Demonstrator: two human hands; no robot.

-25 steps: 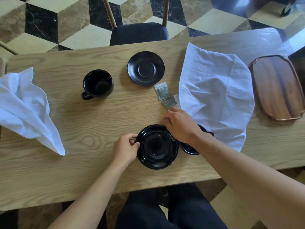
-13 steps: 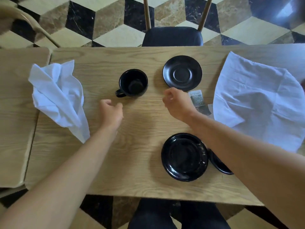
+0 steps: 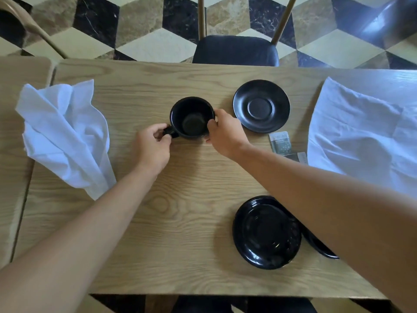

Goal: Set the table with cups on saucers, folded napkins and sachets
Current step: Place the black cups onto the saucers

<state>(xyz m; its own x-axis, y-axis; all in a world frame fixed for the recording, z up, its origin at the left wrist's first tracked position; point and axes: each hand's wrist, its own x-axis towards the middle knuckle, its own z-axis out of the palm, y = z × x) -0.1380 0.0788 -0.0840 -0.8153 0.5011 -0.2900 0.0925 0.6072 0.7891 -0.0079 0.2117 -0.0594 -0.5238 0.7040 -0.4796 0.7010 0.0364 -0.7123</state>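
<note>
A black cup (image 3: 191,117) stands on the wooden table (image 3: 191,256) near the far middle. My left hand (image 3: 153,146) pinches its handle and my right hand (image 3: 225,134) grips its right side. To its right lies an empty matte black saucer (image 3: 261,106). Near the front edge sits a glossy black saucer (image 3: 266,232), with another black dish (image 3: 320,247) partly hidden under my right forearm. Two sachets (image 3: 281,143) lie below the far saucer. A crumpled white napkin (image 3: 65,134) is at the left, a flat white napkin (image 3: 365,134) at the right.
A dark-seated chair (image 3: 234,49) stands behind the table's far edge. A second table (image 3: 13,132) adjoins at the left, with a narrow gap between. The floor is patterned tile.
Both hands left the near saucer, reached forward and closed on the black cup. The view has shifted left, so the wooden tray at the right is out of frame.
</note>
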